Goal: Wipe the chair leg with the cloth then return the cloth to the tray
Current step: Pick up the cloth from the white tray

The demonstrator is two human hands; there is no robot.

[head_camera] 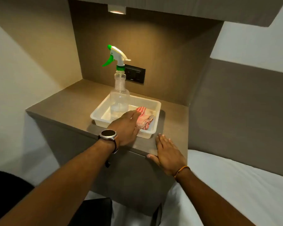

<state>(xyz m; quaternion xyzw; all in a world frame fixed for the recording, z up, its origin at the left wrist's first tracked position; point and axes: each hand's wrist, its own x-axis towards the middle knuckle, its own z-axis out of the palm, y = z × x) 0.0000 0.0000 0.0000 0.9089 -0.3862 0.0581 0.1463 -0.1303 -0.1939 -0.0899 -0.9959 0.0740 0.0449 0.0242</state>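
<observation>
A crumpled red-and-white striped cloth [145, 118] lies in the right half of a white plastic tray [155, 106] on a brown bedside cabinet [64, 103]. My left hand [126, 128], with a watch on the wrist, hovers over the tray's near rim, fingers extended and touching the cloth's left edge. My right hand [167, 154] lies flat, palm down, on the cabinet's front right corner. No chair leg is identifiable in view.
A clear spray bottle [119, 95] with a green-and-white trigger stands in the tray's left half. A black socket plate [136, 75] is on the back panel. A white bed [235, 185] lies at the right. Dark objects [91, 212] sit low at left.
</observation>
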